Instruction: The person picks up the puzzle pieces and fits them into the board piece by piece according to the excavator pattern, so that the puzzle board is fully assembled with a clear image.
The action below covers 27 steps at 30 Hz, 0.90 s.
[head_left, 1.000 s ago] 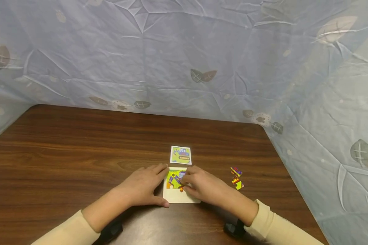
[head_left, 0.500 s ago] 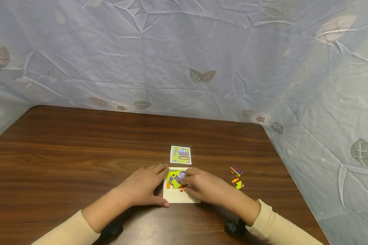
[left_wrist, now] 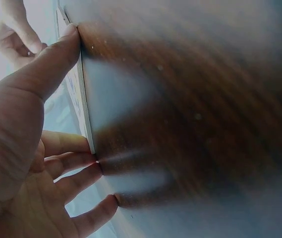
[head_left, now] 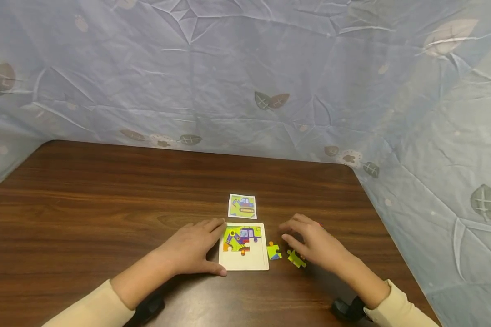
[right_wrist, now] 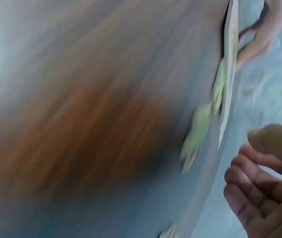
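A cream puzzle board lies on the table, its upper part filled with joined jigsaw pieces picturing a digger. The lower part and right middle of the board are bare. My left hand rests along the left edge, fingers at the upper corner and thumb by the lower one. Right of the board lie a green puzzle piece and another green puzzle piece. My right hand hovers beside them with loosely bent fingers and nothing between them, as the right wrist view also shows. It covers further pieces.
Behind the board lies a small picture card showing the same digger. The brown wood-grain table meets a pale patterned cloth hung at the back and sides.
My right hand has left the board and moved right, uncovering the joined digger cab pieces and two green puzzle pieces beside the board. The left hand has stayed at the board's edge.
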Motion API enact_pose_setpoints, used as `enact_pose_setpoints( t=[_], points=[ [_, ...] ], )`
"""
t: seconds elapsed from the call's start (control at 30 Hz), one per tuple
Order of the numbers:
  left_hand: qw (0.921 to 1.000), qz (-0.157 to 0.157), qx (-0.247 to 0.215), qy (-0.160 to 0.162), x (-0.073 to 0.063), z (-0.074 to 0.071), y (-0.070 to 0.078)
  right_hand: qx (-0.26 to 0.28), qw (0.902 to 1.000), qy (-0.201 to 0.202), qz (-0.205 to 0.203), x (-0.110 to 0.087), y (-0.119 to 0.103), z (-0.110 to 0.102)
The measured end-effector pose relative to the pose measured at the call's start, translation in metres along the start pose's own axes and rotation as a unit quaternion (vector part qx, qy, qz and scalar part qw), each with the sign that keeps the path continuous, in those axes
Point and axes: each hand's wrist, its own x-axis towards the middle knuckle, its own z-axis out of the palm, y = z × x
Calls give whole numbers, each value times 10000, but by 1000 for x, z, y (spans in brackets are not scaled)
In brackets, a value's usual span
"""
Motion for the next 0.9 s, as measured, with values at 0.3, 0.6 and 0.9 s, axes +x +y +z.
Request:
enact_pose_setpoints(
  t=[0.3, 0.6, 0.9],
  points=[
    [10000, 5, 41, -29, 0, -2, 1, -583, 9898, 544, 1178, -31, 42, -20],
    [10000, 39, 14, 1, 0, -1, 1, -310, 9876, 262, 1517, -40, 59, -20],
    [10000, 44, 13, 18, 0, 0, 1, -212, 9885, 142, 1494, -34, 64, -21]
  ],
)
